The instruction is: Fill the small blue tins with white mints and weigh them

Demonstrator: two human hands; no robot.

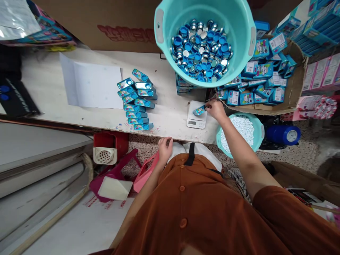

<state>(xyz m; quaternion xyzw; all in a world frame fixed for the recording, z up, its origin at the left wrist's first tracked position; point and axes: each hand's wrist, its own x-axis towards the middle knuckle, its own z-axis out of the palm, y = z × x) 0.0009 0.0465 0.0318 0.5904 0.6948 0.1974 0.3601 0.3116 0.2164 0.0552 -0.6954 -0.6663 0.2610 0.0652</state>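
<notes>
My right hand (216, 109) pinches the right end of a small blue tin (199, 110), which lies over the white kitchen scale (196, 122). The scale's display faces me, but I cannot read its figures. By the table's front edge rests my left hand (165, 150), its fingers loosely bent, thumb apart, with nothing visible in them. Several blue tins with round openings (136, 115) stand in two uneven columns on the table to the left. Just under my right forearm is a turquoise basin of small white pieces (218, 139).
A large turquoise tub (252, 21) holds many blue and silver round caps. Behind my right hand, a cardboard box (299, 76) is full of blue tins. White paper (94, 85) lies on the table's left. A blue roll (283, 135) and red bin (122, 143) are below table level.
</notes>
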